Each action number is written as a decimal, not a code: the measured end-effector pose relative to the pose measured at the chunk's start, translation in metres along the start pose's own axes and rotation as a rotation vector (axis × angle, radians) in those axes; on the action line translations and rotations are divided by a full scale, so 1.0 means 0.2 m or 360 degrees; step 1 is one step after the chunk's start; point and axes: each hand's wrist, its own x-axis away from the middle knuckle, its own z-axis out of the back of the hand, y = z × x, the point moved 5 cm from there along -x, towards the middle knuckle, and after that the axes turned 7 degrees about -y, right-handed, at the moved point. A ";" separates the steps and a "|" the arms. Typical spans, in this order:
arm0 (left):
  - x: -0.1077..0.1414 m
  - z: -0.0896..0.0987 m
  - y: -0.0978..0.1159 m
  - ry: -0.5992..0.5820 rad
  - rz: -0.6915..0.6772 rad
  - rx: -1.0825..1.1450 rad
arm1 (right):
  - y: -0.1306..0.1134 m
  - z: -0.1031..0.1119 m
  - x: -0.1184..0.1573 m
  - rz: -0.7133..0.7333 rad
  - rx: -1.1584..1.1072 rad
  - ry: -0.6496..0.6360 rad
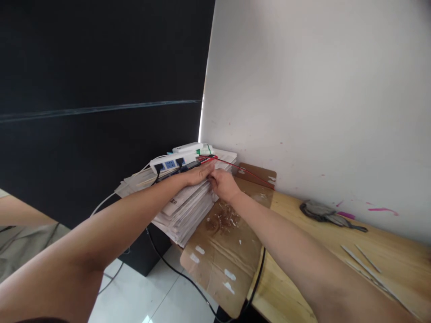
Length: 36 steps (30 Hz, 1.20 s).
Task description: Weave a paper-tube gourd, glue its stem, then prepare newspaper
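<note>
A thick stack of paper sheets [188,213] lies at the table's corner, its edges uneven. My left hand [199,175] rests low on top of the stack, its fingers stretched toward the right. Against its fingertips, at the stack's right edge, my right hand [224,185] is closed with curled fingers. What sits between those fingers is hidden. Just behind my left hand are a dark device [191,165] and a red object [210,158], partly covered.
A white power strip [173,160] with plugs lies on the stack. Brown cardboard [215,258] with scraps covers part of the wooden table [296,260]. A grey cloth [318,210] and thin strips [367,267] lie right. A black cable [182,273] hangs in front. Walls stand behind.
</note>
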 end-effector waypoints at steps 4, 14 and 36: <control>-0.06 0.01 -0.05 -0.0032 0.0098 0.0051 | -0.02 0.00 0.02 0.0022 -0.0057 0.0063; -0.10 0.02 -0.05 -0.0057 0.0134 0.0050 | -0.07 0.02 0.12 0.0079 -0.0066 0.0137; -0.11 0.04 -0.10 0.0152 -0.0058 -0.0128 | -0.25 0.25 0.54 0.0013 -0.0132 0.0210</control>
